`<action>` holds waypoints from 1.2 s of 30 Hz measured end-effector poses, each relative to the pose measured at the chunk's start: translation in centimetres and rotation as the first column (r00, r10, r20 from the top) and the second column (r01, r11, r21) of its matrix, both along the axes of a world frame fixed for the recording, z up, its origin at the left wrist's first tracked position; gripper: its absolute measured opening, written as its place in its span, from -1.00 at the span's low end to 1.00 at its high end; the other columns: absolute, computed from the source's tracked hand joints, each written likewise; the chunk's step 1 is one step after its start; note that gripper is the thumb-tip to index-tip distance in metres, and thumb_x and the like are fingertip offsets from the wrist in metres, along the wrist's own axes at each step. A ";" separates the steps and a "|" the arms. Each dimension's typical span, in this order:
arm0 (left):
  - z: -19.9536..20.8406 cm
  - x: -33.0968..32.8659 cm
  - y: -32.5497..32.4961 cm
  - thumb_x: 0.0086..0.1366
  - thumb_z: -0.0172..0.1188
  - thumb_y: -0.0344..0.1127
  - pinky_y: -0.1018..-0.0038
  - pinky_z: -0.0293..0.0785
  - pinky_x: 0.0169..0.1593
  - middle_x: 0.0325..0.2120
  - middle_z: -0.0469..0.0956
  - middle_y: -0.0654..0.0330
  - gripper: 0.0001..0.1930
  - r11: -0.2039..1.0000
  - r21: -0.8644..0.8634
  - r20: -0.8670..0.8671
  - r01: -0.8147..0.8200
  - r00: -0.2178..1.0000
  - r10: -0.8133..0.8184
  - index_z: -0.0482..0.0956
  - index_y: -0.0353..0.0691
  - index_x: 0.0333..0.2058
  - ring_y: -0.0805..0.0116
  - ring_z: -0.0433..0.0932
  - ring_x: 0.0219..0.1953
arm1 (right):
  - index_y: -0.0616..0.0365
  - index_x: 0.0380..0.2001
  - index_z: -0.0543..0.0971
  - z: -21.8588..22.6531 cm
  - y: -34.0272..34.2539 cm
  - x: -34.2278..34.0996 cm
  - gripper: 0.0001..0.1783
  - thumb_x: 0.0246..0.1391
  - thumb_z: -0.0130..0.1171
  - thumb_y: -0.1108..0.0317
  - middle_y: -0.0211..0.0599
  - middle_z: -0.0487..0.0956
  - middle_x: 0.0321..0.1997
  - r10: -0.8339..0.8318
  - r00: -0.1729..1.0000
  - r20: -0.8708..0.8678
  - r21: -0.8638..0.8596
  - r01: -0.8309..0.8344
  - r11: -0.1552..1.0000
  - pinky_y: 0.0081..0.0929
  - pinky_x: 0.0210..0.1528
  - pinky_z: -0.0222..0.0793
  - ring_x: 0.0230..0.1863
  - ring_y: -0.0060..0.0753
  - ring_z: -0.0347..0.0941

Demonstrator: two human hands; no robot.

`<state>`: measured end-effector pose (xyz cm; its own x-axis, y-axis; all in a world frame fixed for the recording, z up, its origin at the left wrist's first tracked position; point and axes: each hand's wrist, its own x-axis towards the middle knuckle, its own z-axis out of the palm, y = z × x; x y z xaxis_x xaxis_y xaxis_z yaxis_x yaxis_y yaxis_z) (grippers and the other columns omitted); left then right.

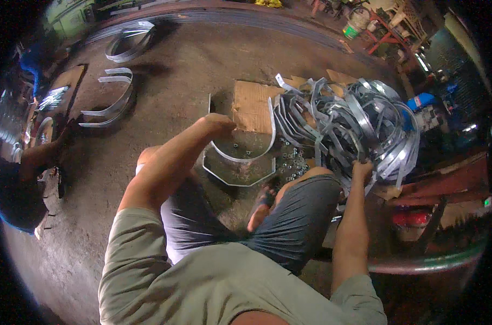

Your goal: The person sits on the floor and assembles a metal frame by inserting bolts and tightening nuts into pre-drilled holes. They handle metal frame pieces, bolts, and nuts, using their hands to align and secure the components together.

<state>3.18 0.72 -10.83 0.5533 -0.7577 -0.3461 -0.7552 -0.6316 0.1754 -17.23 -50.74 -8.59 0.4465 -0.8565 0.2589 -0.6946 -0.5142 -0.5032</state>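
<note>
In front of me on the floor lies a U-shaped flat metal strip, its open side facing away. My left hand is above its left arm, fingers curled; what they hold, if anything, is hidden. Nearer to my feet rests a second, angular bent strip. At the right, my right hand reaches the near edge of a big tangled pile of bent metal strips, with its fingers closed on a strip there. Loose nuts are scattered between the U-shaped strip and the pile.
A cardboard sheet lies beside the pile. Curved strips are set out at the far left, with more curved strips beyond. Another person is at the left edge near a board of metal rods. A pipe is at the right.
</note>
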 end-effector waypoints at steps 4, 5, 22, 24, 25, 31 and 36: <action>-3.9 0.5 0.6 0.16 0.28 -0.05 0.19 0.60 -0.23 -0.23 0.67 0.10 -0.66 0.957 0.285 0.023 0.049 0.998 -0.058 0.66 -0.10 -0.16 0.13 0.66 -0.17 | 0.15 -0.19 0.59 -2.5 3.8 1.5 -0.56 -0.25 0.29 0.28 0.01 0.63 -0.11 0.104 0.917 -0.385 0.002 -0.112 0.994 -0.03 -0.01 0.44 -0.04 0.16 0.55; -4.8 0.0 1.1 0.16 0.28 -0.04 0.18 0.60 -0.23 -0.24 0.67 0.11 -0.66 0.934 0.348 0.018 0.080 0.996 -0.092 0.66 -0.09 -0.16 0.13 0.66 -0.17 | 0.16 -0.17 0.58 -3.3 6.0 1.8 -0.57 -0.22 0.25 0.32 0.03 0.62 -0.07 0.120 0.867 -0.483 -0.001 -0.138 0.990 -0.02 0.00 0.44 -0.02 0.19 0.54; -21.6 -0.9 0.0 0.16 0.22 -0.11 0.15 0.38 0.20 0.10 0.46 0.01 -0.41 0.968 0.066 -0.242 0.242 0.945 -0.220 0.42 0.06 0.21 0.06 0.41 0.18 | 0.12 -0.01 0.56 -6.2 5.7 3.0 -0.34 -0.29 0.50 0.23 -0.03 0.60 0.00 0.172 0.918 -0.357 0.260 -0.079 0.962 -0.13 0.12 0.37 0.06 0.08 0.50; -24.8 1.0 2.0 0.15 0.24 -0.06 0.15 0.45 0.13 0.07 0.49 0.00 -0.39 0.988 -0.039 -0.369 0.148 0.917 -0.152 0.41 0.06 0.21 0.03 0.48 0.11 | 0.17 -0.05 0.56 -6.5 6.1 3.0 -0.39 -0.28 0.46 0.29 -0.06 0.61 -0.06 0.142 0.968 -0.208 0.270 -0.083 0.959 -0.21 0.09 0.37 0.02 0.03 0.52; -23.4 -0.2 -0.2 0.16 0.23 -0.04 0.14 0.47 0.10 0.05 0.51 0.00 -0.41 0.991 0.072 -0.359 0.113 0.930 -0.080 0.42 0.04 0.19 0.01 0.51 0.07 | 0.20 -0.07 0.55 -7.7 5.2 0.9 -0.42 -0.27 0.44 0.32 -0.07 0.61 -0.09 0.111 0.981 -0.156 0.262 -0.067 0.963 -0.25 0.08 0.37 -0.01 -0.01 0.52; -16.4 1.2 -4.2 0.24 0.15 -0.01 0.10 0.56 -0.08 -0.11 0.59 -0.01 -0.54 0.982 0.179 -0.281 -0.052 0.954 0.102 0.51 -0.12 0.04 -0.09 0.60 -0.11 | 0.28 -0.10 0.51 -12.4 -2.2 -0.6 -0.48 -0.28 0.27 0.57 -0.26 0.57 -0.21 0.111 0.977 0.182 0.344 -0.169 0.924 -0.39 -0.03 0.36 -0.17 -0.29 0.49; -16.3 0.6 -3.4 0.26 0.13 -0.05 0.11 0.56 -0.06 -0.08 0.55 -0.05 -0.55 0.989 0.144 -0.306 -0.018 0.950 0.062 0.48 -0.17 0.05 -0.08 0.58 -0.06 | 0.24 -0.02 0.49 -9.6 -1.7 -0.4 -0.43 -0.24 0.31 0.56 -0.29 0.58 -0.14 -0.001 0.939 0.343 0.454 -0.165 0.875 -0.36 0.04 0.38 -0.13 -0.29 0.50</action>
